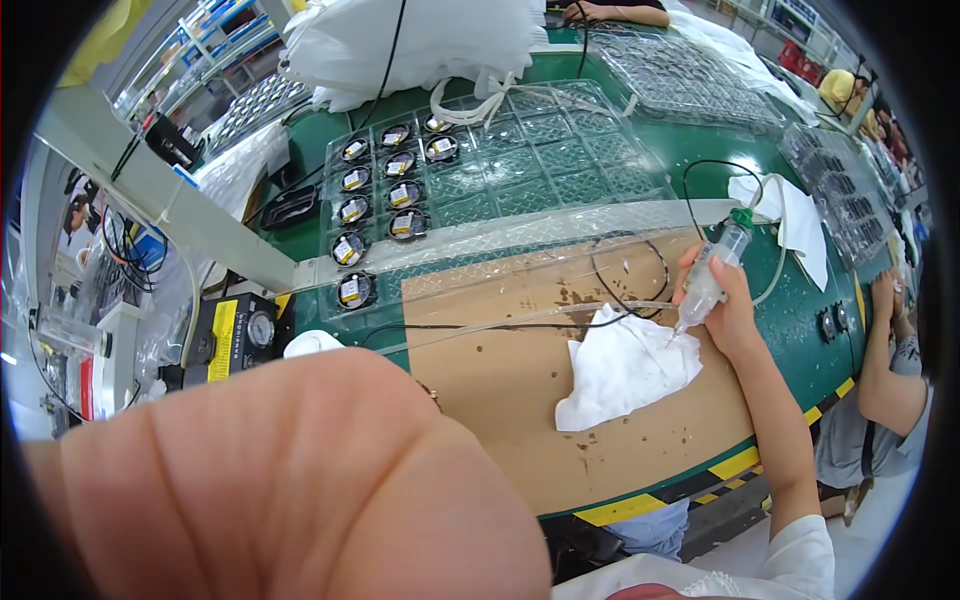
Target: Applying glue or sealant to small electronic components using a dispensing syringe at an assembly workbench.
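Observation:
My left hand [300, 480] fills the lower left, very close to the camera. Its palm and wrist show, but its fingers are hidden. On the right, my right hand [735, 315] is closed around a clear dispensing syringe [703, 291] with a green cap and an attached hose. The syringe points down, its thin tip at the upper right edge of a crumpled white cloth [630, 375]. Beneath the cloth lies a sheet of brown cardboard [480, 430] with dark spots.
A clear compartment tray [520, 185] holds several round black parts [405, 193] in its left columns. A black control box [228, 335] with a gauge stands left. White bags [390, 50] are piled behind. Thin cables and hoses cross the cardboard. Another person's arm [885, 350] is at right.

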A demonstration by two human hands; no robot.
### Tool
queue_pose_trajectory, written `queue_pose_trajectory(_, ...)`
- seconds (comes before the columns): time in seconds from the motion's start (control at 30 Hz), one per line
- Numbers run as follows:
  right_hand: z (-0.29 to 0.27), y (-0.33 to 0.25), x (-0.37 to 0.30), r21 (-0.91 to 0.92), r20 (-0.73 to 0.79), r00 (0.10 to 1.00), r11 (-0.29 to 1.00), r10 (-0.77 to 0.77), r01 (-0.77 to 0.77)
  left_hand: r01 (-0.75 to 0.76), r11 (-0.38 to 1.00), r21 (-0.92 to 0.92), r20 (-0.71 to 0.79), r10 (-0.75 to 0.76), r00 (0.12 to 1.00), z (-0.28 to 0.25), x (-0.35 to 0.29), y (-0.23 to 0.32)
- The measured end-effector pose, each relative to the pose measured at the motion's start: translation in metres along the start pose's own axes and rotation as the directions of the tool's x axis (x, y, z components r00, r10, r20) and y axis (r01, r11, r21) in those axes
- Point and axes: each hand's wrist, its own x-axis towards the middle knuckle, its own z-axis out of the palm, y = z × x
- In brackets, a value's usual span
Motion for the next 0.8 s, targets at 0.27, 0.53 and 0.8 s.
queue_pose_trajectory(0.27,0.002,-0.001,0.003,0.04,0.018,0.998,0.997,0.065,-0.066,-0.072,0.974,0.217,-0.078,0.091,0.993,0.018,-0.005,0.009)
queue_pose_trajectory(0.53,-0.003,-0.007,-0.001,0.2,0.03,0.995,0.975,0.092,-0.096,-0.259,0.888,0.379,-0.098,0.317,0.943,0.043,0.024,0.009)
queue_pose_trajectory(0.8,0.003,-0.007,0.001,0.176,0.102,0.991,0.979,0.082,-0.099,-0.364,0.816,0.449,-0.138,0.466,0.874,0.067,0.066,0.011)
